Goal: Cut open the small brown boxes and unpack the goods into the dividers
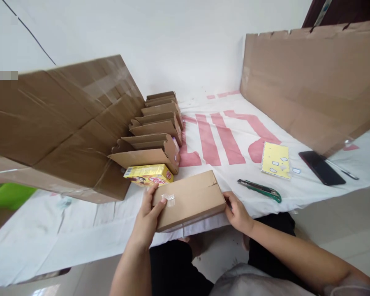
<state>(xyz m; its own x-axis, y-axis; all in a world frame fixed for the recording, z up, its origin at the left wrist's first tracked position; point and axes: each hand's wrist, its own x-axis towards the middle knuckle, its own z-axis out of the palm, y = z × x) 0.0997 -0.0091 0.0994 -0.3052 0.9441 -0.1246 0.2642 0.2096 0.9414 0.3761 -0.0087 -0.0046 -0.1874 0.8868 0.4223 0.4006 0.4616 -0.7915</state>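
A closed brown cardboard box [193, 199] is held at the table's front edge, with a small piece of clear tape near its left end. My left hand [150, 211] grips that left end, thumb on top and fingers along the far side. At the box's right end my right hand [238, 211] has its fingers curled against the corner; some fingertips are hidden. Just behind the box lies a yellow printed carton [149, 174]. To the right, a green utility knife [260, 190] rests on the white cloth.
Several open cardboard boxes [156, 123] stand in a row behind the carton. Large cardboard panels rise at left [80, 119] and right [308, 82]. A yellow sticker sheet [276, 160], a black phone [321, 167] and a pen [342, 168] lie at right.
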